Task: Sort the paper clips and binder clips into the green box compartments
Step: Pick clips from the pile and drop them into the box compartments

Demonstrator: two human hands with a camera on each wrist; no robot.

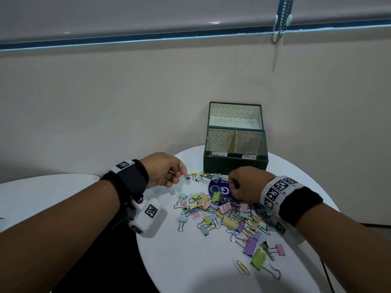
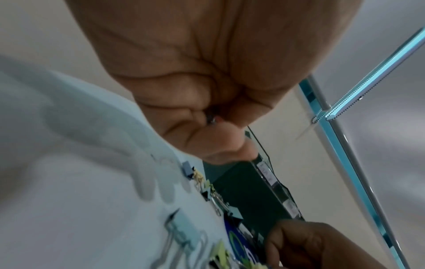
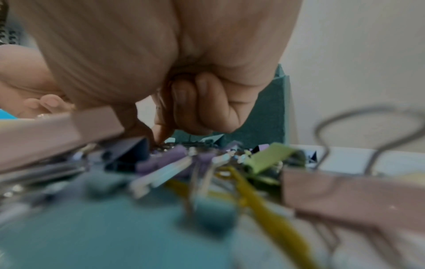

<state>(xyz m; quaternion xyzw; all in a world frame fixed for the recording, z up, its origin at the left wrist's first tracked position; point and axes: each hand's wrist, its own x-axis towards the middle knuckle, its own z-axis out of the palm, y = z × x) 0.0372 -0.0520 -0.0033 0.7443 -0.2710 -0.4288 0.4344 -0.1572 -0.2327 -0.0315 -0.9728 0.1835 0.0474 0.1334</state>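
The right wrist view is blurred close up, so most clips there read only as coloured shapes, and in the head view the right hand (image 1: 246,182) covers whatever its fingers (image 3: 202,105) meet in the heap; they are curled tight with the tips down among the clips, but whether they have hold of one cannot be told. The left hand (image 1: 164,169) hovers over the desk (image 1: 190,261) with its fingers (image 2: 220,143) bunched against the thumb; something small and metallic glints between them in the left wrist view, too hidden to name.

The green box (image 1: 235,162) stands open at the far side of the desk, lid upright behind it. A pale divider (image 1: 233,142) splits it into two compartments, each with a small white label on the front rim; the writing is too small to read. The floors of both compartments are out of sight behind the front wall.

The binder clips (image 1: 228,222) and paper clips (image 1: 241,267) lie loose in a pastel scatter, pink, green, yellow, blue and purple, between the hands and toward the near edge, partly covering a blue round sticker (image 1: 220,189).
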